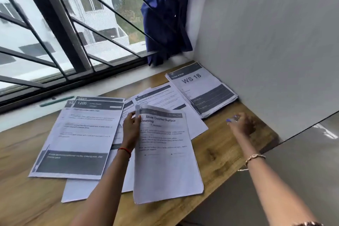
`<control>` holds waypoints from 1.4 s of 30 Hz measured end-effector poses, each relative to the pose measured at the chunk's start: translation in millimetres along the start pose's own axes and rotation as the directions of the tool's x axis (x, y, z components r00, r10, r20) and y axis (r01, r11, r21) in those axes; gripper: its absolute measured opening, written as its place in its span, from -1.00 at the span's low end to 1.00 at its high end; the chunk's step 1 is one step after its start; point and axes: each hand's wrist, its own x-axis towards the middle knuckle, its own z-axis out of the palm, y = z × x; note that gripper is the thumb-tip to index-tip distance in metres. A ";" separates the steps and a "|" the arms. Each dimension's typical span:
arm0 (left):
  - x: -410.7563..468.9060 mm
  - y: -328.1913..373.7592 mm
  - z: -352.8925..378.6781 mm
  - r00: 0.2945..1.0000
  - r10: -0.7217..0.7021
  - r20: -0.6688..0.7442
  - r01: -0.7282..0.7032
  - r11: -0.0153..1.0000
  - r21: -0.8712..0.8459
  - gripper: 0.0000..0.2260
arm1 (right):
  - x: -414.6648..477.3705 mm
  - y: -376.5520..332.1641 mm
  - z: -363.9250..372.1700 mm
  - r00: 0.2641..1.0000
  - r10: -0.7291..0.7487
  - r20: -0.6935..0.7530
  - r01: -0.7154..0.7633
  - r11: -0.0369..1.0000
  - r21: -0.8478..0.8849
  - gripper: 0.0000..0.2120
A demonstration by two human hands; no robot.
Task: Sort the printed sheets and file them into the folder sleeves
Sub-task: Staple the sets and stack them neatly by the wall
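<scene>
Printed sheets lie spread over a wooden table (216, 156). My left hand (131, 128) grips the left edge of a small stack headed "Shoe Counter Surface Cleaning" (165, 156), lifted slightly off the table. My right hand (241, 124) hovers empty over the table's right side, fingers loosely curled, just below a stack headed "WS 18" (201, 88) in the far right corner. A pile with a "1206" sheet (82, 134) on top lies to the left. More loose sheets (165, 97) lie in the middle. No folder is in view.
A barred window (64, 33) runs along the table's far side, with a green pen (56, 101) on its sill. A blue cloth (165, 20) hangs at the window's right end. A grey wall (266, 42) borders the right; the table's edge drops off at right.
</scene>
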 end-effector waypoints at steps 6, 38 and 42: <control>-8.0 0.9 -1.4 0.999 -0.036 -0.020 0.035 0.999 -0.022 -0.89 | 33.8 25.3 11.7 0.986 0.060 0.156 -0.028 0.980 -0.197 -0.50; -76.2 -12.4 -188.1 0.974 -0.084 -0.212 0.077 0.996 -0.043 -0.84 | -246.7 -333.7 113.5 -0.163 -0.473 0.866 0.970 0.086 0.229 -0.60; -81.8 -21.6 -212.0 0.972 -0.083 -0.220 0.073 0.996 -0.052 -0.85 | -278.6 -347.0 132.0 -0.209 -0.408 0.889 0.963 0.071 0.259 -0.62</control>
